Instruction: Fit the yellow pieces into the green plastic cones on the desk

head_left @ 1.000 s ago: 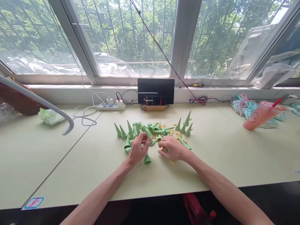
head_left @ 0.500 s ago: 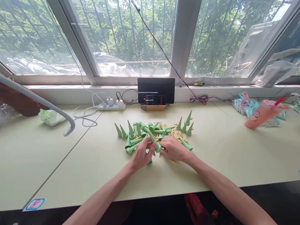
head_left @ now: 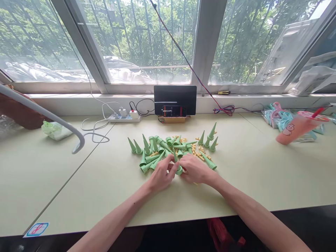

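My left hand [head_left: 165,172] pinches a green plastic cone spike [head_left: 179,170] with a wide collar, its tip pointing away from me. Close against its right side is my right hand [head_left: 194,168], fingers curled inward; whatever they grip is hidden behind the knuckles. Just beyond both hands spreads a heap of similar green cones [head_left: 154,158], most lying on their sides. Small yellow plastic pieces [head_left: 201,149] are scattered among them and to the right. Several cones [head_left: 213,134] with yellow pieces stand upright at the right of the heap, and others [head_left: 132,146] stand at its left.
Behind the heap, a phone [head_left: 173,111] leans before a dark tablet [head_left: 189,99]. A power strip [head_left: 126,119] with white cables lies at back left, near a grey curved bar [head_left: 60,122]. A pink cup [head_left: 296,129] stands right, by bagged pastel items [head_left: 275,115].
The cone in my left hand has been lowered slightly and turned, its tip now pointing straighter away. My right hand stays close beside it.
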Demonstrator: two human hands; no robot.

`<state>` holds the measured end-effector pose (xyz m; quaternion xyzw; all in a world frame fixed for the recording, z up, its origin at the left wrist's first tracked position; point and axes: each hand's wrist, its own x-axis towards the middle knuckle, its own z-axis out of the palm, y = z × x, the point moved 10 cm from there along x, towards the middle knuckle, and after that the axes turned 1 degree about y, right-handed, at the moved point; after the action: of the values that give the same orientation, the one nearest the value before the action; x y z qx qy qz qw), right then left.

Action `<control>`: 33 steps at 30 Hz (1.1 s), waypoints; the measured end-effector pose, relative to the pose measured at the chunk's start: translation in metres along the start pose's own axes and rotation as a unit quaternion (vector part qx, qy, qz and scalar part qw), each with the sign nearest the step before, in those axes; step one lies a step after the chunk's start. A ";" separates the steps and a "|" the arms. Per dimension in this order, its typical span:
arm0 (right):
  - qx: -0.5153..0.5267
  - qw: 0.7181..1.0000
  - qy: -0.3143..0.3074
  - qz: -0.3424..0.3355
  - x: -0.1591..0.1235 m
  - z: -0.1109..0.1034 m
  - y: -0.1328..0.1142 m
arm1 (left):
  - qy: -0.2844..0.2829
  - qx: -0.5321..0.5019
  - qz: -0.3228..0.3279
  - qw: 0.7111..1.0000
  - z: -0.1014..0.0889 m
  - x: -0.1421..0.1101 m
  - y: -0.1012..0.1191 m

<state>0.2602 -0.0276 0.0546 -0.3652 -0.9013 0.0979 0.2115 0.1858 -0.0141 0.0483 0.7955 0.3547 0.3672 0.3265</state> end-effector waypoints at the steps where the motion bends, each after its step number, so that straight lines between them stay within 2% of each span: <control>1: 0.003 1.000 0.001 0.001 0.000 0.000 0.000 | 0.000 -0.016 -0.016 1.000 -0.001 0.001 -0.002; 5: 0.002 1.000 0.012 0.022 0.000 0.000 0.005 | 0.018 -0.071 -0.057 0.996 -0.007 0.003 -0.004; 12: 0.045 0.996 0.070 0.044 -0.002 -0.008 0.014 | 0.053 -0.135 -0.095 0.985 -0.014 0.005 -0.007; 20: 0.165 0.961 0.171 0.139 -0.008 -0.024 0.032 | 0.121 -0.164 -0.084 0.975 -0.027 0.006 -0.012; 25: 0.218 0.939 0.211 0.166 -0.012 -0.028 0.039 | 0.156 -0.156 -0.064 0.973 -0.036 0.005 -0.007; 33: 0.274 0.907 0.261 0.181 -0.017 -0.030 0.050 | 0.092 -0.121 -0.089 0.984 -0.017 0.006 -0.014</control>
<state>0.3158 -0.0029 0.0596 -0.4622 -0.6695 0.2790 0.5101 0.1699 0.0028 0.0486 0.6782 0.4056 0.4485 0.4176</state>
